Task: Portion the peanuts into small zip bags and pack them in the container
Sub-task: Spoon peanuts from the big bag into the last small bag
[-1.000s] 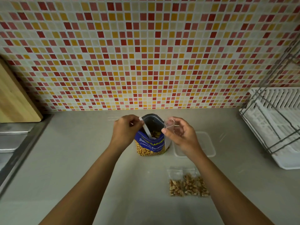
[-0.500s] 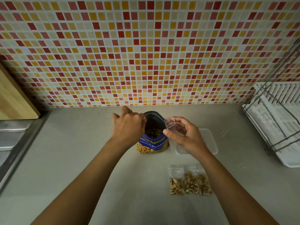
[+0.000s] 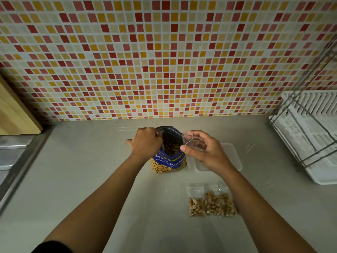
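A blue peanut bag [image 3: 170,162] stands open in the middle of the counter, with peanuts visible inside. My left hand [image 3: 145,143] reaches into its mouth, closed on a spoon handle [image 3: 162,148] that dips into the bag. To the right, my right hand [image 3: 204,151] pinches a small clear zip bag [image 3: 188,139] and holds it open beside the bag's rim. Behind that hand lies a clear plastic container [image 3: 232,157]. Three filled zip bags of peanuts [image 3: 211,203] lie flat nearer to me.
A white dish rack [image 3: 310,132] with a wire frame stands at the right. A wooden cutting board [image 3: 14,114] leans at the left, above a steel sink edge [image 3: 16,157]. The tiled wall closes off the counter's back.
My left hand has lowered the spoon from above the bag's mouth down into the peanuts. My right hand keeps the small zip bag by the rim.
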`<action>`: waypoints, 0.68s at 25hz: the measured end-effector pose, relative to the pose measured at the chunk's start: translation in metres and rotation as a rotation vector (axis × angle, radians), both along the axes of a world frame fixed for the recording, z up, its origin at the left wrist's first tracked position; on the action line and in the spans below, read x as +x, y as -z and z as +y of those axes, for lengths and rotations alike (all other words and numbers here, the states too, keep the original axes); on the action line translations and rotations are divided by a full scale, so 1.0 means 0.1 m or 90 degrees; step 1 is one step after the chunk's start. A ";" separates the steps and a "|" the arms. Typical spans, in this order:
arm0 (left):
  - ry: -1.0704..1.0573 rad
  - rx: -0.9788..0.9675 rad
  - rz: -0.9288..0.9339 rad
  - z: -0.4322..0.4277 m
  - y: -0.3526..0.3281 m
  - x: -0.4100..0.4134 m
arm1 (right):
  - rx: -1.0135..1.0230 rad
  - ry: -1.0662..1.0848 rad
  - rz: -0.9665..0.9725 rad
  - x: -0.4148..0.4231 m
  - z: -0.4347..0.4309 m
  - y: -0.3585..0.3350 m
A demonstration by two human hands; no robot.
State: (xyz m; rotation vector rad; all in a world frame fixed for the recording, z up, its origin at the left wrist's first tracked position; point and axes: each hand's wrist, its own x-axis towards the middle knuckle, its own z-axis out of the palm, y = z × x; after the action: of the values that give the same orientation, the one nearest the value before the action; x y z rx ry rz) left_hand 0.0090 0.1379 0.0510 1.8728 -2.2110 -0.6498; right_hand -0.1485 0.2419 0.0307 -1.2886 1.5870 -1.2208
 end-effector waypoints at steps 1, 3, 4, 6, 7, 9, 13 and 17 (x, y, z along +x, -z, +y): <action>-0.010 0.019 0.043 -0.02 0.00 0.00 | 0.001 -0.003 0.004 0.00 0.00 -0.01; -0.026 0.063 0.157 -0.02 0.00 0.01 | 0.010 -0.005 0.013 -0.02 0.01 -0.03; -0.028 0.083 0.213 -0.02 -0.02 0.01 | 0.016 -0.006 0.017 -0.02 0.01 -0.04; -0.030 0.105 0.286 0.00 -0.06 0.04 | 0.026 -0.007 0.022 -0.02 0.02 -0.06; -0.034 0.110 0.313 0.00 -0.08 0.06 | 0.029 -0.007 0.024 -0.02 0.02 -0.08; -0.041 0.119 0.358 0.00 -0.09 0.09 | 0.037 -0.008 0.026 -0.03 0.03 -0.09; -0.066 0.121 0.404 0.04 -0.13 0.11 | 0.036 -0.008 0.003 -0.02 0.04 -0.10; -0.097 0.114 0.427 0.02 -0.15 0.14 | 0.005 0.066 -0.013 -0.01 0.05 -0.11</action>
State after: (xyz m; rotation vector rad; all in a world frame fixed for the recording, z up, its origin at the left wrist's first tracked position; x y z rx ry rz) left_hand 0.0230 0.1395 0.0657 1.5522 -1.6083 -1.2553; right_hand -0.1499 0.2474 0.0421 -1.1974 1.6596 -1.2860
